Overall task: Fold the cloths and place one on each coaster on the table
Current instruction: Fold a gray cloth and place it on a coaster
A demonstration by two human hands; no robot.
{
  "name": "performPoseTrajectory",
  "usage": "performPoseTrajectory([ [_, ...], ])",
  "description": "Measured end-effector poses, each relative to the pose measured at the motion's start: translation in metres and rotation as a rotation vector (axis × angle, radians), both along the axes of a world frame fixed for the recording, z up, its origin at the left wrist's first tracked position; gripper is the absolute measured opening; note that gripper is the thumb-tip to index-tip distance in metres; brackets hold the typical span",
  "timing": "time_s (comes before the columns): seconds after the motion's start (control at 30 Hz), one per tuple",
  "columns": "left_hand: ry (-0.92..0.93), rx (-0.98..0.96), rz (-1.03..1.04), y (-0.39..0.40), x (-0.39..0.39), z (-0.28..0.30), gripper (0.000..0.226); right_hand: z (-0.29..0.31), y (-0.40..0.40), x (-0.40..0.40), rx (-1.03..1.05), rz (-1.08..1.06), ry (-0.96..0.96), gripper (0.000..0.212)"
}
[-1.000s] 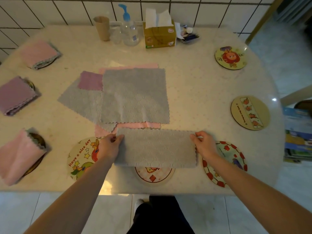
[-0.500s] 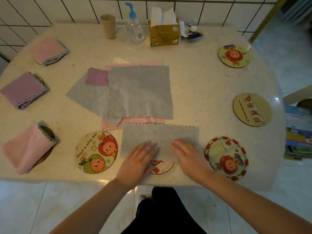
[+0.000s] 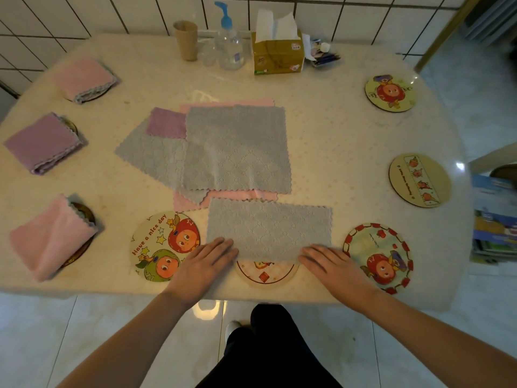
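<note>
A grey cloth (image 3: 268, 228), folded in half into a long strip, lies near the table's front edge, half covering a coaster (image 3: 267, 273). My left hand (image 3: 205, 266) lies flat at the strip's near left corner. My right hand (image 3: 333, 266) lies flat at its near right corner, fingers straight. Behind the strip is a pile of unfolded cloths: a grey one (image 3: 237, 148) on top, another grey one (image 3: 152, 156), a purple one (image 3: 166, 121) and pink ones (image 3: 240, 196) beneath. Folded cloths sit on three coasters at the left: pink (image 3: 82, 78), purple (image 3: 42, 142), pink (image 3: 50, 235).
Bare coasters lie at the front left (image 3: 165, 246), front right (image 3: 379, 257), right (image 3: 419, 179) and far right (image 3: 390, 92). A paper cup (image 3: 186, 39), pump bottle (image 3: 229, 44) and tissue box (image 3: 277, 51) stand along the tiled back wall. Books (image 3: 495, 217) are stacked past the table's right edge.
My hands let go of the strip's far corners, smoothed over its middle, then slid apart to its near corners. The cloth stays folded in half.
</note>
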State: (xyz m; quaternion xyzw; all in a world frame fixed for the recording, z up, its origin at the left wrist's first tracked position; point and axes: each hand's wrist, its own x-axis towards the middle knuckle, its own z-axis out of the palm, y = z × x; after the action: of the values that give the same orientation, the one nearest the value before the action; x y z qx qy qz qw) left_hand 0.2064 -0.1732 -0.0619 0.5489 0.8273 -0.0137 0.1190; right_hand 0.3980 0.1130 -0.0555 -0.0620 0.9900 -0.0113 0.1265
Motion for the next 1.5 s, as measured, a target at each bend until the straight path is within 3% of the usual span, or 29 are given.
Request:
performPoseTrajectory([
  [0.17,0.039,0.053,-0.028,0.011,-0.003,0.001,0.072,-0.002,-0.007,-0.015,0.059,-0.02,0.034,0.054],
  [0.33,0.054,0.096,-0.082,0.01,-0.011,0.004,0.067,0.005,-0.007,-0.017,0.111,0.005,-0.02,0.074],
  [0.47,0.061,0.162,-0.112,0.007,-0.02,0.01,0.062,0.011,-0.005,-0.016,0.124,0.015,0.008,0.072],
  [0.6,0.144,0.288,-0.195,0.001,-0.026,0.023,0.043,0.022,-0.003,-0.011,0.091,0.017,0.069,0.076],
  [0.73,0.209,0.261,-0.235,-0.021,-0.025,0.023,0.037,0.025,-0.019,0.015,0.017,0.077,0.076,0.078],
  [0.93,0.099,0.24,-0.035,-0.022,0.023,0.008,0.05,0.013,-0.035,0.032,-0.055,0.107,0.07,0.066],
  [1.17,-0.146,0.133,0.13,0.06,0.113,0.003,0.078,0.024,-0.014,0.022,-0.169,0.277,0.105,0.059],
  [1.3,-0.196,0.113,0.452,0.098,0.131,0.003,0.073,0.042,0.002,0.004,-0.327,0.412,0.169,0.045],
  [1.4,-0.203,0.118,0.578,0.111,0.137,0.0,0.059,0.052,0.016,-0.017,-0.41,0.551,0.207,0.025],
  [1.5,-0.21,0.136,0.625,0.118,0.143,0.0,0.055,0.045,0.04,-0.059,-0.382,0.572,0.185,0.037],
])
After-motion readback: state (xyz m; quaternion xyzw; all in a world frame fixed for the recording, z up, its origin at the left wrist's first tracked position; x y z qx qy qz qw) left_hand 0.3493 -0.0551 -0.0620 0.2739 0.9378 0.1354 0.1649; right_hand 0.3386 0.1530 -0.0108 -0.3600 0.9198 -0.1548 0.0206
